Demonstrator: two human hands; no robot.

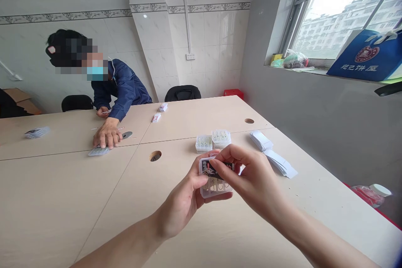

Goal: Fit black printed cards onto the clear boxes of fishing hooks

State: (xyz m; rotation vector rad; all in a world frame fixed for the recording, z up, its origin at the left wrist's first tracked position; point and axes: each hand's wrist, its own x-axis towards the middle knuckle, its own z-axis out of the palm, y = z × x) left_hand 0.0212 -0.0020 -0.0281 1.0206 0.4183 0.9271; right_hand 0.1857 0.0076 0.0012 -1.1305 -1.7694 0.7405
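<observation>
My left hand (184, 199) is closed around a small clear plastic hook box (215, 193), held tilted above the table. Through its lid, fish hooks show in narrow compartments. A black label (207, 169) with white print lies across the upper part of the box. My right hand (255, 173) pinches at this label with thumb and forefinger, its fingertips on the box. Just beyond my hands, similar clear boxes stand in two stacks, a left stack (204, 144) and a right stack (221, 137). To their right lie fanned white cards (280, 163).
Across the table (78, 192), a co-worker (122, 86) leans over, one hand on flat clear packs (99, 151). Round holes pierce the tabletop, one near the middle (155, 156). Small white packs (156, 117) lie farther back. A white-capped jar (372, 194) sits past the right edge.
</observation>
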